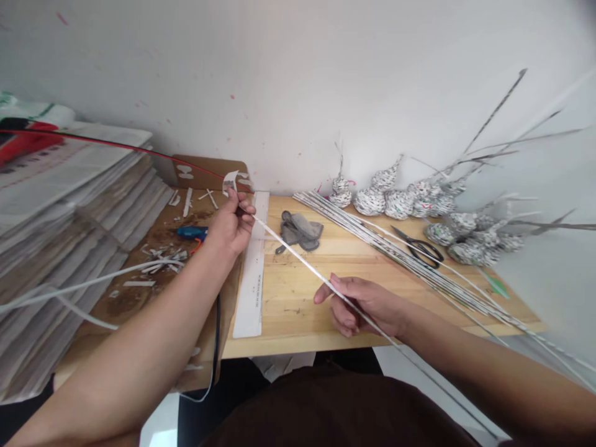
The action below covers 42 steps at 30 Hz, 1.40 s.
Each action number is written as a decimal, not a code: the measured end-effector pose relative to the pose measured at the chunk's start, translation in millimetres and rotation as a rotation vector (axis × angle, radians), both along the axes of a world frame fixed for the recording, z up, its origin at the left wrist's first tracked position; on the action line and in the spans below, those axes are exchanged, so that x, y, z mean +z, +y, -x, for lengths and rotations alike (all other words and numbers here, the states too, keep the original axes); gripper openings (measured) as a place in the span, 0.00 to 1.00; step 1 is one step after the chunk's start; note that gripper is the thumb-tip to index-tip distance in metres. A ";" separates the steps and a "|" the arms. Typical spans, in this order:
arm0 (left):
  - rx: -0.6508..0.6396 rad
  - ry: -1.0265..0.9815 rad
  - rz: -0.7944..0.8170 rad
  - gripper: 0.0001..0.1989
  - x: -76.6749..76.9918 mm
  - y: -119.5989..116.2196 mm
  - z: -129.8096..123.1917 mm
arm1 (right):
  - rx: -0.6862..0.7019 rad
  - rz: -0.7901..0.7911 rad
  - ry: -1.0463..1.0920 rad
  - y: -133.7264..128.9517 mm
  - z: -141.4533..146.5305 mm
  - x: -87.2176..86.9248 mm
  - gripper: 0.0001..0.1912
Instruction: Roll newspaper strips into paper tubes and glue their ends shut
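A long, thin white rolled-paper stick [298, 256] slants from upper left to lower right between my hands. My left hand [231, 226] pinches its upper end, with the fingertips closed. A curled scrap of white paper [231, 180] shows just above those fingers; I cannot tell whether it joins the stick. Lower down, my right hand [361, 304] has its thumb and fingers closed loosely around the stick's middle. The stick's far end runs past my right forearm, below the table edge. Beneath it on the wooden table [288, 310] lies a white paper strip [249, 304].
Newspaper stacks [116, 205] rise at left, beside a blue-handled tool [192, 232] and paper scraps [162, 261] on cardboard. A grey mesh cloth [302, 231], a bundle of paper sticks [372, 239], black scissors [421, 248] and several woven paper gourd shapes [398, 202] lie toward the wall.
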<state>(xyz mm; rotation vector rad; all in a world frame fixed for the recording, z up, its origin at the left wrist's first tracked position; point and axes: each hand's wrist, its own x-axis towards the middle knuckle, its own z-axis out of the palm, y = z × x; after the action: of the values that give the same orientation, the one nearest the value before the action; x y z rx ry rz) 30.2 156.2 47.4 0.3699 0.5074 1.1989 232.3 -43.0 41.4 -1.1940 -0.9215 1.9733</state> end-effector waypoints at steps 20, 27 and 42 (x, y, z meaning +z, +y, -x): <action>0.024 0.023 0.006 0.14 -1.9 -4.2 -3.8 | 0.011 -0.194 -0.361 11.8 -3.3 2.6 0.21; 0.019 0.066 -0.004 0.14 -7.4 -4.6 -7.9 | 0.058 -0.293 -0.534 29.0 6.1 5.9 0.20; 0.055 0.148 -0.047 0.14 -18.7 -8.9 -15.4 | 0.103 -0.845 -1.315 92.2 40.1 9.3 0.17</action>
<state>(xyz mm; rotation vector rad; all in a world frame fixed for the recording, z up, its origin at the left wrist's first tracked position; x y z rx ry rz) 45.6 147.2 28.7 0.4897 0.6210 1.2444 192.2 49.2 50.7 -1.7969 -2.1360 0.4136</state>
